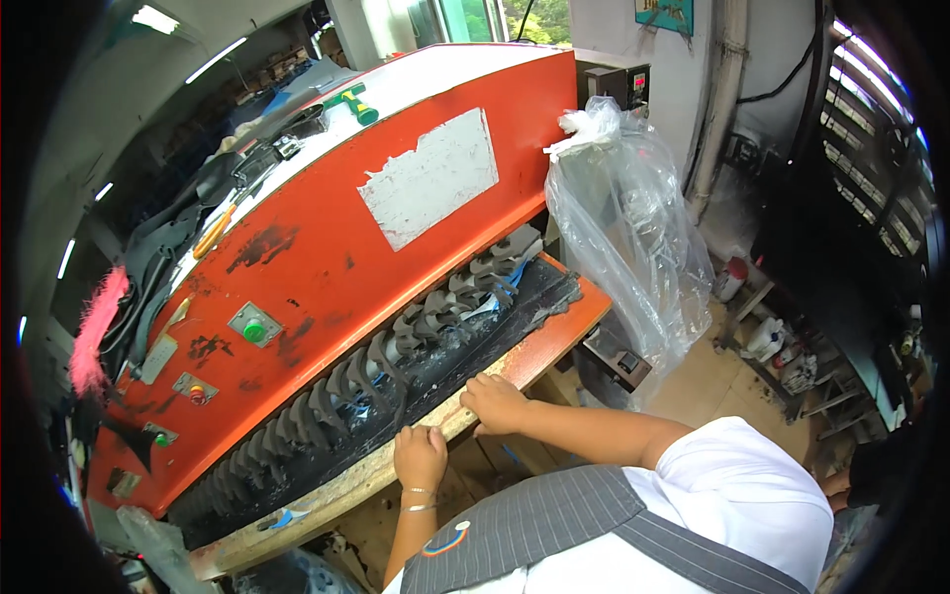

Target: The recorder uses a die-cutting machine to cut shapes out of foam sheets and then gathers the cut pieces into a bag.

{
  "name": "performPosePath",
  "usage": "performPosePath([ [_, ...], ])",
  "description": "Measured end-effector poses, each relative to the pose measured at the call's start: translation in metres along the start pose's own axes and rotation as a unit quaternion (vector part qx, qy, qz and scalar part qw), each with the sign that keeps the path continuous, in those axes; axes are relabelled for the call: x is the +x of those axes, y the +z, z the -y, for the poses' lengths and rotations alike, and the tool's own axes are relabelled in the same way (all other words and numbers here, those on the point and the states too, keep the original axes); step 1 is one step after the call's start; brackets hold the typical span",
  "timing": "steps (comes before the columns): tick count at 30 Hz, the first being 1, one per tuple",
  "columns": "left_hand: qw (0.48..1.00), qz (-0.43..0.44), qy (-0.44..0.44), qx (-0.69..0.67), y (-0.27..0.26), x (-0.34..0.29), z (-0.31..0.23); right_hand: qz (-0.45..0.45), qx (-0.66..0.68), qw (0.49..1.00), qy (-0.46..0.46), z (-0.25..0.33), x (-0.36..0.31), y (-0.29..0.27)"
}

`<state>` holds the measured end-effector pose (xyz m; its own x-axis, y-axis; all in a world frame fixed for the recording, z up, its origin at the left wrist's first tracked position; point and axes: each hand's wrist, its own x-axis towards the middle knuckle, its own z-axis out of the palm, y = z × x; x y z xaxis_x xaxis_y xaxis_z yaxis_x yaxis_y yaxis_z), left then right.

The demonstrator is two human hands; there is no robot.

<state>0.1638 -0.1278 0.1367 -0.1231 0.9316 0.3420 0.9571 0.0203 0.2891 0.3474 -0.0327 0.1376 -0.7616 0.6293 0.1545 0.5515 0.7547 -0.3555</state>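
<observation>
My left hand [421,457] is curled at the front edge of a worn wooden ledge [371,482], with bands around its wrist. To its right, my right hand [493,404] bends its fingers over the same edge. Just beyond both hands lies a black bed [435,366] with whitish specks. Along it, under the front of a large orange machine [327,257], runs a row of dark grey curled strips [341,391]. Bits of blue show among the strips. What lies under my palms is hidden.
Green buttons [254,330] and a red knob [198,394] sit on the machine's face. A green-handled tool [358,104] and orange-handled scissors [214,234] lie on top. At right hangs a clear plastic bag [633,228], beside a dark switch box [618,361]. A red container [730,279] stands farther off.
</observation>
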Motion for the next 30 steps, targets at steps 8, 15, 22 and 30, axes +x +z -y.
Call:
performPosePath([
  [8, 0.999, -0.009, -0.033, 0.035, 0.016, 0.003, -0.010, 0.024, -0.015, 0.999, 0.038, -0.006, -0.003, -0.013],
  [15, 0.993, 0.039, -0.114, -0.011, 0.005, 0.021, -0.015, 0.054, -0.013, 0.998, -0.003, -0.018, 0.013, -0.012],
  [22, 0.949, 0.296, -0.082, -0.066, -0.046, 0.110, -0.023, 0.167, 0.311, 0.932, -0.086, -0.078, 0.059, -0.050],
  [30, 0.992, -0.120, -0.023, 0.016, 0.045, 0.186, -0.040, 0.048, 0.028, 0.998, 0.031, -0.114, 0.200, -0.073],
])
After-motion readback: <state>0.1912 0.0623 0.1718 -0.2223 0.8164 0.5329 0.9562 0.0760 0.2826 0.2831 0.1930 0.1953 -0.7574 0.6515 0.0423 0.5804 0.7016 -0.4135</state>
